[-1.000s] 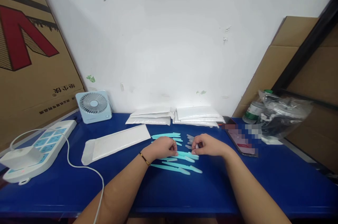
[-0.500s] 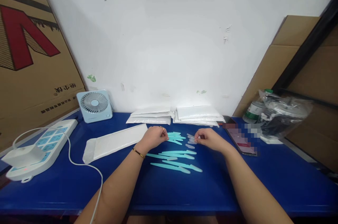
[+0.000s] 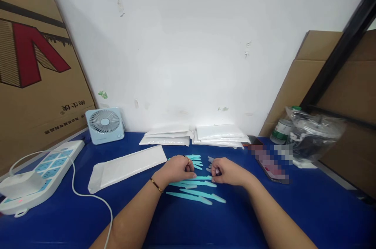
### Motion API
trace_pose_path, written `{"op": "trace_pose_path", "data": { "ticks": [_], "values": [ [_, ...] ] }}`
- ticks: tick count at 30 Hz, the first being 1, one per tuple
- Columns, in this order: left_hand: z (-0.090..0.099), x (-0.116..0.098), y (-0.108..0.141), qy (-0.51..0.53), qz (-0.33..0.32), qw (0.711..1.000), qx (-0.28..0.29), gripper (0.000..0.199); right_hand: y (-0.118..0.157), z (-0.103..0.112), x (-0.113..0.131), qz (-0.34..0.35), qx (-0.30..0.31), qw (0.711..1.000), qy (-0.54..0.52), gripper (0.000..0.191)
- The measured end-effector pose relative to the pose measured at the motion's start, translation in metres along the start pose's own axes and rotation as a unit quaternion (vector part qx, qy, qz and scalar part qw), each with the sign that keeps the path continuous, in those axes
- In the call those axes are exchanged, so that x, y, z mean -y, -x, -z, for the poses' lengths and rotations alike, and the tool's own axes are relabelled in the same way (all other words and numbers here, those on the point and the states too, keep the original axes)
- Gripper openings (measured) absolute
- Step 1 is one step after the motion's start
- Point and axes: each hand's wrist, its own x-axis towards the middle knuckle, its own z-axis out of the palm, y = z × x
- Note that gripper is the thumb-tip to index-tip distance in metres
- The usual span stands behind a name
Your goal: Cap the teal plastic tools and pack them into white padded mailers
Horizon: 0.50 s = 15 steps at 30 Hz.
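Several turquoise eyebrow razors (image 3: 189, 198) lie in a loose row on the blue table, some with clear caps over their blade ends. My left hand (image 3: 178, 170) is closed, its finger and thumb pinching the handle of the razor (image 3: 202, 178) at the back of this row. At that razor's tip, my right hand (image 3: 230, 171) is closed in a pinch around what looks like a small clear cap (image 3: 217, 171), mostly hidden by the fingers. Beyond my left hand sits a pile of turquoise razors (image 3: 196, 159), and loose clear caps (image 3: 210, 159) lie behind my right fingers.
A white padded mailer (image 3: 129, 168) lies left of my hands. Two stacks of white mailers (image 3: 167, 135) rest against the wall. At left are a fan (image 3: 105, 125) and a power strip (image 3: 55, 166) with a cable; at right, a phone (image 3: 270, 166), a bottle (image 3: 282, 129) and a plastic bag (image 3: 314, 135).
Both hands have come nearer to me, from the razor pile and the loose caps to the back razor of the row. The camera view has tilted up slightly.
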Motion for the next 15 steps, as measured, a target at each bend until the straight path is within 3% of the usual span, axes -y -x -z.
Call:
{"op": "trace_pose_path", "data": {
  "ticks": [4, 9, 13, 15],
  "values": [
    [-0.004, -0.003, -0.002, -0.030, -0.010, 0.999, 0.008, 0.019, -0.002, 0.001, 0.002, 0.004, -0.034, 0.999, -0.005, 0.010],
    [0.008, 0.005, -0.002, -0.091, 0.021, 0.995, -0.034, 0.018, -0.001, 0.010, -0.013, -0.001, -0.080, 0.997, -0.009, 0.004],
    [0.017, 0.010, 0.001, -0.058, 0.052, 0.994, -0.071, 0.017, -0.001, 0.014, -0.019, -0.052, -0.119, 0.991, -0.020, 0.010],
    [0.017, 0.008, 0.002, -0.033, 0.046, 0.996, -0.070, 0.021, 0.000, 0.011, -0.012, -0.038, -0.099, 0.994, -0.033, 0.016]
  ]
}}
